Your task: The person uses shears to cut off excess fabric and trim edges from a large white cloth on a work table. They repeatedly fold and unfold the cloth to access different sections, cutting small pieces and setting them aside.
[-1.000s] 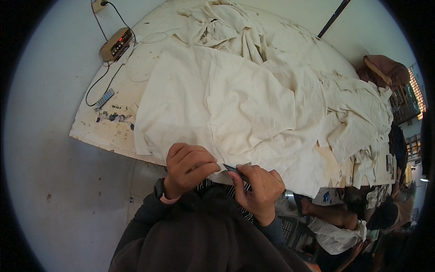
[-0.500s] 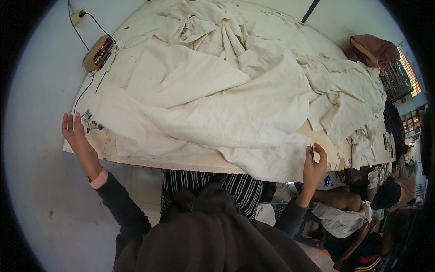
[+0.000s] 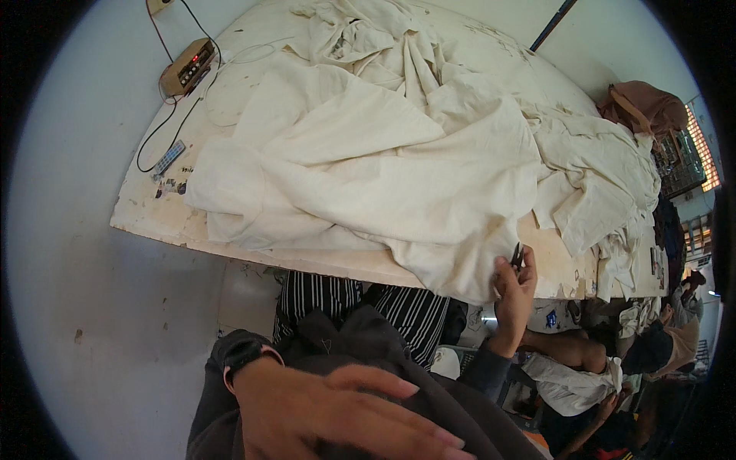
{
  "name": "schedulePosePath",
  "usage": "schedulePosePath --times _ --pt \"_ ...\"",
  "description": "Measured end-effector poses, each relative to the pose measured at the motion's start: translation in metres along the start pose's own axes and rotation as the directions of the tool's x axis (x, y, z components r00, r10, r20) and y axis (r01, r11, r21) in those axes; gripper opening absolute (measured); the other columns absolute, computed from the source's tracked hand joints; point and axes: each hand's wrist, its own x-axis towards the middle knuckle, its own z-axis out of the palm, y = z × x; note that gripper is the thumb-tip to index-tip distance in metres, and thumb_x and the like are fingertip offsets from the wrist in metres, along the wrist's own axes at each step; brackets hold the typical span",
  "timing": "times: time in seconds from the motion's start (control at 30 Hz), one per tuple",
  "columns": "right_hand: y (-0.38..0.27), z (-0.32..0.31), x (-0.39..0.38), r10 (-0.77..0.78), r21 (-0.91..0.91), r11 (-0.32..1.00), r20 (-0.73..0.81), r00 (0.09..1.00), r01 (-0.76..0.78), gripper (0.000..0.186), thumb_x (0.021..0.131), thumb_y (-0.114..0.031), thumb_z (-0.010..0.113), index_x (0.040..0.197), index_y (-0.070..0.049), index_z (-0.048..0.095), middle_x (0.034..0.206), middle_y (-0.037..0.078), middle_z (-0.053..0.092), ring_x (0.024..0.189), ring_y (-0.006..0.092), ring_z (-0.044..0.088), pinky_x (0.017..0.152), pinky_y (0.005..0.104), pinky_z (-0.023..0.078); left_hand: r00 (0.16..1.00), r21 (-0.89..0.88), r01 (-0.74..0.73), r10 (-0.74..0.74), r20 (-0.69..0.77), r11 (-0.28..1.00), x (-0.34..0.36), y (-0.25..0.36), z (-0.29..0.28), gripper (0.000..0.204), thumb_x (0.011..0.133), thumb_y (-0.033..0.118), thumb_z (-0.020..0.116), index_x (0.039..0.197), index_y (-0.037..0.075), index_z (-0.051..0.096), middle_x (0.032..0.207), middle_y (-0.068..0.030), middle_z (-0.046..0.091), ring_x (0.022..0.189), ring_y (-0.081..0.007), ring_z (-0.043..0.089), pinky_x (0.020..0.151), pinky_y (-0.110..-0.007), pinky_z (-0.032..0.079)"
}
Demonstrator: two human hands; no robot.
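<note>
A large cream cloth (image 3: 383,176) lies in loose folds over the table, its near right corner hanging past the front edge. At that corner my right hand (image 3: 515,307) is closed around small dark thread snips (image 3: 518,256), blades pointing up and away from me. Its thumb lies against or just over the cloth; I cannot tell which. Close to my body, off the table, my left hand (image 3: 345,410) spreads its fingers toward the right, palm down. It appears large and holds nothing.
On the table's (image 3: 153,211) left side are a remote control (image 3: 169,157), a wooden-cased device (image 3: 188,67) with a red display, and loose cables. More cream cloth (image 3: 602,165) is heaped at the right. Other people (image 3: 590,368) sit at the lower right.
My left hand has come from the table's left corner back to my body. My right hand has shifted slightly left with the snips. The view has tilted, uncovering the remote control.
</note>
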Motion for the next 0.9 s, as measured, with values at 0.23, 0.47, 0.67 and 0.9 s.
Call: schedulePosePath --times 0.23,0.47,0.67,0.9 --pt "-0.012 0.078 -0.019 -0.050 0.234 0.972 0.289 0.956 -0.020 0.047 0.075 0.006 0.086 0.115 -0.002 0.062 0.106 0.005 0.070 0.093 0.0121 0.067 0.084 0.0275 0.056 0.870 0.435 0.463 -0.301 -0.391 0.773 -0.008 -0.043 -0.034 0.066 0.096 0.054 0.064 0.141 0.007 0.059 0.134 -0.0174 0.057 0.116 -0.0342 0.061 0.108 -0.041 0.040" --pt "0.010 0.112 -0.030 0.015 0.226 0.956 0.592 0.805 -0.185 0.028 0.088 -0.006 0.080 0.111 0.001 0.066 0.101 0.001 0.069 0.091 0.0081 0.061 0.078 0.0225 0.048 0.749 0.244 0.635 -0.507 -0.426 0.733 -0.014 -0.098 -0.032 0.064 0.079 0.004 0.086 0.138 0.002 0.061 0.123 -0.0048 0.064 0.113 -0.0134 0.061 0.097 -0.029 0.048" --pt "0.001 0.104 -0.040 -0.357 -0.046 0.925 0.235 0.904 0.377 0.022 0.081 -0.006 0.082 0.097 0.001 0.068 0.082 0.004 0.064 0.074 0.0096 0.058 0.068 0.0246 0.045 0.770 0.600 0.612 -0.215 -0.601 0.516 -0.026 -0.096 -0.055 0.035 0.076 -0.010 0.076 0.107 0.004 0.077 0.087 -0.0051 0.067 0.082 -0.0156 0.065 0.074 -0.028 0.051" --pt "-0.039 0.081 -0.053 -0.461 -0.314 0.687 0.508 0.727 0.655 0.023 0.075 -0.008 0.080 0.095 -0.002 0.071 0.080 0.012 0.068 0.070 0.0229 0.068 0.065 0.0313 0.050 0.850 0.716 0.403 0.058 -0.524 0.569 -0.029 -0.104 -0.044 0.035 0.075 -0.018 0.066 0.097 0.006 0.078 0.084 -0.0071 0.065 0.084 -0.0202 0.072 0.069 -0.029 0.055"
